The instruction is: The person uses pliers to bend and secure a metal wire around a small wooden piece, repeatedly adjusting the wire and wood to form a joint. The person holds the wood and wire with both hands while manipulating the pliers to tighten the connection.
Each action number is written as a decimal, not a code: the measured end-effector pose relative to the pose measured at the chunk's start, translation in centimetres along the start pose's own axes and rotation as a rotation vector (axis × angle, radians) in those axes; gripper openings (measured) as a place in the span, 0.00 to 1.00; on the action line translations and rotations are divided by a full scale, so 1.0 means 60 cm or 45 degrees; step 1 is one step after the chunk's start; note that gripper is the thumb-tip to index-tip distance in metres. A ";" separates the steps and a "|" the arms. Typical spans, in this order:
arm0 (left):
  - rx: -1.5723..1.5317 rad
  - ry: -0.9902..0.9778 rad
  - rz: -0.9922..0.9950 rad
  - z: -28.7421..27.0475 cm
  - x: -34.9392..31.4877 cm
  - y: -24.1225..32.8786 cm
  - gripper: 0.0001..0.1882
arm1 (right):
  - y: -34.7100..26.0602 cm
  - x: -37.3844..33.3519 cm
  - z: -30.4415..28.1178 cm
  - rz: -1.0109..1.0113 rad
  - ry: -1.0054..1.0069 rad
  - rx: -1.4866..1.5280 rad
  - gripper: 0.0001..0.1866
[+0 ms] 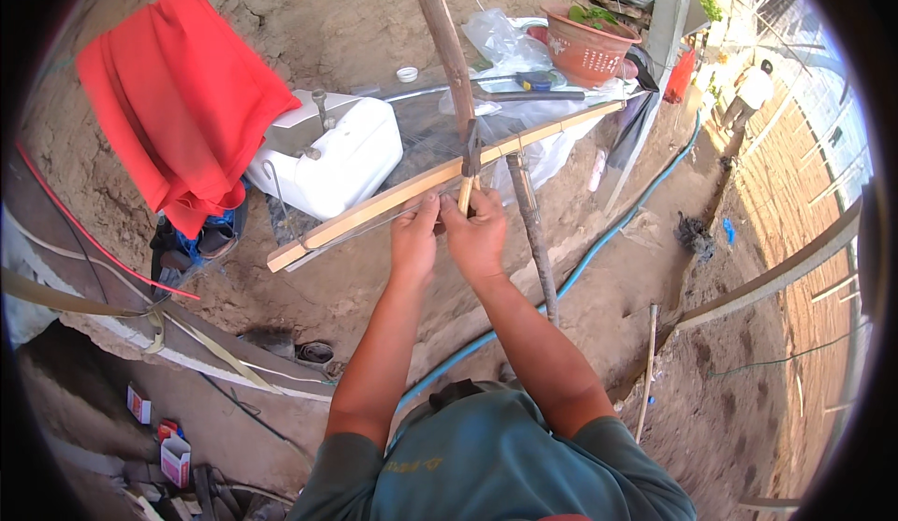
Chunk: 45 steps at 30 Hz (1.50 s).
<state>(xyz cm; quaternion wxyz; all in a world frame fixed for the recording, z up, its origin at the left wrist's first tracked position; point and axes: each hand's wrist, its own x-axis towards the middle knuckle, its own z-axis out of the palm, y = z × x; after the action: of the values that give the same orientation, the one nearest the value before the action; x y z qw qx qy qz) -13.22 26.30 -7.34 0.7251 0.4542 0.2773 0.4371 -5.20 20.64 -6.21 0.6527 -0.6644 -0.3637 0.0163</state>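
Note:
My left hand [415, 237] is closed in a pinch just below a long light wooden strip [374, 200]; a thin wire [360, 232] along the strip's near side runs into its fingers. Beside it, almost touching, my right hand [477, 231] has its fingers bent around the lower end of a tool [466, 186] with a tan handle and dark metal head. That head lies over the strip, where an upright wooden pole [447, 49] meets it. The exact kind of tool is unclear, and the fingertips partly hide what they grip.
Left of the strip are a white plastic container [351, 159] and a red cloth [182, 100]. A perforated terracotta-coloured pot [586, 47] stands beyond its far end. A rough stick [531, 231] and a blue hose [599, 248] lie to the right. Another person [751, 89] is far off.

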 end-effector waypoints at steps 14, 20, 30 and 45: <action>0.054 -0.066 0.032 -0.023 -0.026 0.002 0.16 | -0.016 0.297 -0.143 -0.370 0.071 -0.551 0.16; 0.170 -0.073 0.021 -0.035 -0.092 -0.025 0.14 | 0.047 0.441 -0.135 -0.097 -0.347 -0.782 0.18; 0.267 0.001 -0.205 -0.090 -0.155 -0.113 0.13 | 0.087 0.271 -0.315 -0.144 0.129 -0.508 0.11; 0.458 -0.515 -0.621 -0.046 -0.210 -0.270 0.13 | 0.344 -0.726 -0.708 1.941 0.129 -1.014 0.17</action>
<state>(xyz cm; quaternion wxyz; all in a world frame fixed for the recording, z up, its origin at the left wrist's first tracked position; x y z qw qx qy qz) -15.08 12.99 -23.07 0.7566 0.5722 0.3011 0.0967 -6.56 -35.25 -37.81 0.1973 -0.9066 0.2325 0.2917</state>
